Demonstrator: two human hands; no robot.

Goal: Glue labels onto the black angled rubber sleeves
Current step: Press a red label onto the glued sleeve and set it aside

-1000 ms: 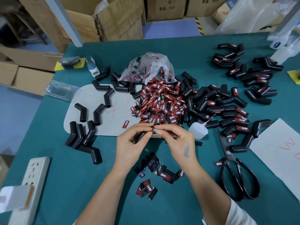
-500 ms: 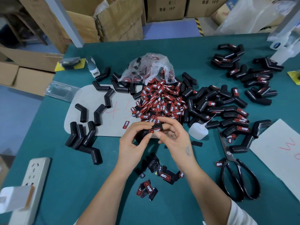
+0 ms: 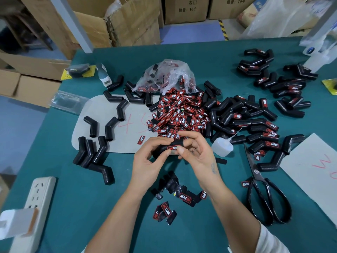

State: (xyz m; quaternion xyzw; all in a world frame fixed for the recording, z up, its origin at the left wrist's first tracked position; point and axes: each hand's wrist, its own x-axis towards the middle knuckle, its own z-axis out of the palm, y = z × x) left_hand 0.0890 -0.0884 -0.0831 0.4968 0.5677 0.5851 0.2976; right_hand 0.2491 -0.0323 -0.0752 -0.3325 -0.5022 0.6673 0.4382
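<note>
Teal table [image 3: 182,57], cardboard boxes [image 3: 127,21] behind

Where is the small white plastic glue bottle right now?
The small white plastic glue bottle lies on the green table, just right of the right hand, left of the black scissors.

**Premises: small packing/assembly workshop w/ stockroom**

Work surface is a teal felt-covered bench [image 3: 102,207]. Brown corrugated cardboard cartons [image 3: 131,24] stacked behind, some printed w/ qty marks ("10"). Bulk batch goods on bench: loose heap of red-and-black printed labels [image 3: 180,114], many black angled rubber sleeves [image 3: 237,115], part labelled, part plain. Hand tools present: black-handled steel scissors [image 3: 264,194], small white plastic glue bottle [image 3: 222,147]. White multi-socket power strip [image 3: 36,201] at bench edge.
</note>
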